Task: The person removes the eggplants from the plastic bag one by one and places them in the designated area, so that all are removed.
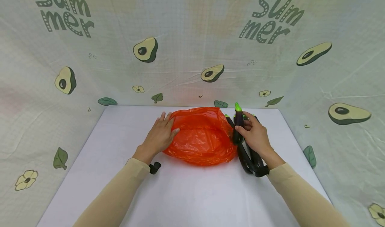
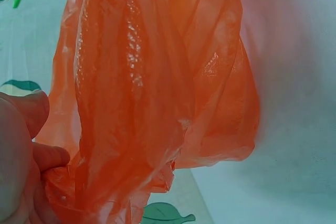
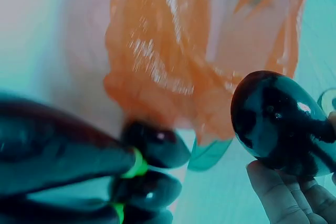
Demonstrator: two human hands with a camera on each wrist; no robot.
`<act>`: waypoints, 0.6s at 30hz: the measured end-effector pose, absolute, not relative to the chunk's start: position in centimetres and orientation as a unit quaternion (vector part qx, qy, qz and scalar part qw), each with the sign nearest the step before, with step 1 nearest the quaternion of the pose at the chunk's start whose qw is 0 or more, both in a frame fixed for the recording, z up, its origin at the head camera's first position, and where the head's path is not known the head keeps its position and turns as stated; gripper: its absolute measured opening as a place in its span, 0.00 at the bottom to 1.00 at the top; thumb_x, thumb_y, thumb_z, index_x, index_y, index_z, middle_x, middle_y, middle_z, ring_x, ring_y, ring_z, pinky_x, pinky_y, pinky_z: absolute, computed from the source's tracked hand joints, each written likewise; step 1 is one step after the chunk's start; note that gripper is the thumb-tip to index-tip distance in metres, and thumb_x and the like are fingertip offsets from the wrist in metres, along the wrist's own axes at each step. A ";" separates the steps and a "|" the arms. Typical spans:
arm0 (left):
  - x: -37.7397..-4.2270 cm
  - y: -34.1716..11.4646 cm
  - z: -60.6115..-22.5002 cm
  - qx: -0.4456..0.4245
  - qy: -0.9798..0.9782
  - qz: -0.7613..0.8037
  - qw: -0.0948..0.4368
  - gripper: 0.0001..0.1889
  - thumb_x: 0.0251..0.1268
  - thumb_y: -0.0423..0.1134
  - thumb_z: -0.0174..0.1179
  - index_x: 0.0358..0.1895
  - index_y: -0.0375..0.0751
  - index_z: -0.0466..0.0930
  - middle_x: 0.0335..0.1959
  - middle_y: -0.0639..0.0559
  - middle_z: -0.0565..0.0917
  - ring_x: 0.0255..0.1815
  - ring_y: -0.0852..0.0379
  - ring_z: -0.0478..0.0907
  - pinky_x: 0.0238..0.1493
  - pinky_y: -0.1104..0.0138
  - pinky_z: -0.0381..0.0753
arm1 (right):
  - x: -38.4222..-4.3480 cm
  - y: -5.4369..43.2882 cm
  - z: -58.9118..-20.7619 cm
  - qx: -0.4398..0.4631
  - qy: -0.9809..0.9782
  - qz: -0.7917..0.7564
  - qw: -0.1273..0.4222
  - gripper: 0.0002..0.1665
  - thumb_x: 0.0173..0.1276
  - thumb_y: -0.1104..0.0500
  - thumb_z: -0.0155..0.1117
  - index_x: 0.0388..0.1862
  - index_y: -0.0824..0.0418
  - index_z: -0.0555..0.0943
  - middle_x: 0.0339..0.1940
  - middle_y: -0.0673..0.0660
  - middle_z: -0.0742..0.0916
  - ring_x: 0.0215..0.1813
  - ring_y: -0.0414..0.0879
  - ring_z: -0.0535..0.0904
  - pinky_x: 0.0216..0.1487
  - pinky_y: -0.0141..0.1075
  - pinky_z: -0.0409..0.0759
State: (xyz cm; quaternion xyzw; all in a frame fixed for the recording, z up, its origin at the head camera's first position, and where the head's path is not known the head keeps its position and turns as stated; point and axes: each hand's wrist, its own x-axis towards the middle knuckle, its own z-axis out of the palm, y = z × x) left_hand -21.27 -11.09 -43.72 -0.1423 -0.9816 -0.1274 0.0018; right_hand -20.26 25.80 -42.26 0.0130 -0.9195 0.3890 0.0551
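My right hand point(image 1: 256, 133) grips a dark purple eggplant point(image 1: 238, 125) with a bright green stem cap, holding it upright at the right side of an orange-red plastic bag point(image 1: 198, 147). In the right wrist view the glossy rounded end of this eggplant point(image 3: 278, 124) shows above the fingers point(image 3: 278, 198). Several more eggplants point(image 1: 245, 158) lie beneath and beside that hand, partly hidden by it. At the bag's left edge rests my left hand point(image 1: 159, 133), its fingers extended and its thumb over the plastic. The bag's mouth gapes towards the far side.
A white tabletop point(image 1: 192, 197) carries the bag and the eggplants. Pale cloth point(image 1: 180, 26) printed with avocados and leaves hangs behind the table and along both sides. Dark wrist-camera mounts point(image 1: 155, 168) show at the wrists.
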 end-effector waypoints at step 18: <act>-21.0 -11.0 -44.0 -0.138 -0.982 -0.130 0.003 0.38 0.83 0.55 0.52 0.84 0.34 0.55 0.87 0.40 0.52 0.89 0.39 0.40 0.86 0.45 0.45 | -18.6 31.7 -42.9 -0.016 -0.942 0.331 0.057 0.43 0.80 0.50 0.64 0.86 0.60 0.59 0.68 0.79 0.80 0.64 0.73 0.82 0.55 0.64 0.85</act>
